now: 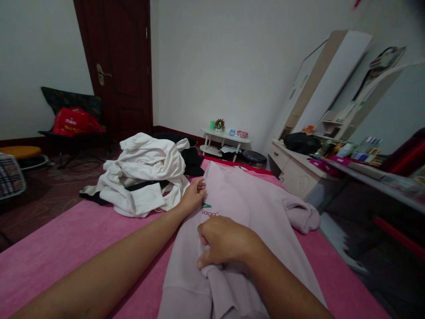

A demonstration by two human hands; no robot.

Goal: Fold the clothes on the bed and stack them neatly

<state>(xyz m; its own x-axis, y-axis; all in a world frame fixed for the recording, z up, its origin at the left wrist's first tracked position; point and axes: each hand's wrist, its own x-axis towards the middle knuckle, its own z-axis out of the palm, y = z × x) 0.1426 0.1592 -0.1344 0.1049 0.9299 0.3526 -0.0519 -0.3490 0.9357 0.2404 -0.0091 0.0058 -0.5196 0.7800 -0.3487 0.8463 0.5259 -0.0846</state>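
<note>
A pale pink sweatshirt (262,208) lies spread out in front of me, with small printed lettering and a green mark partly hidden by my hands. My left hand (193,196) reaches along its left side, fingers curled on the fabric at the edge. Nearer to me, my right hand (227,241) is closed on a folded part of the same sweatshirt, which looks like a sleeve; its ribbed cuff hangs below the hand. The other sleeve is bunched at the right. Just left of my left hand is a heap of white clothing (146,168).
Everything lies on a bed with a pink cover (76,235). Dark clothing (192,161) sits behind the white heap. At the right, a dressing table (294,166) holds bottles and a black bag. A chair with a red bag (75,122) stands near the brown door (121,66).
</note>
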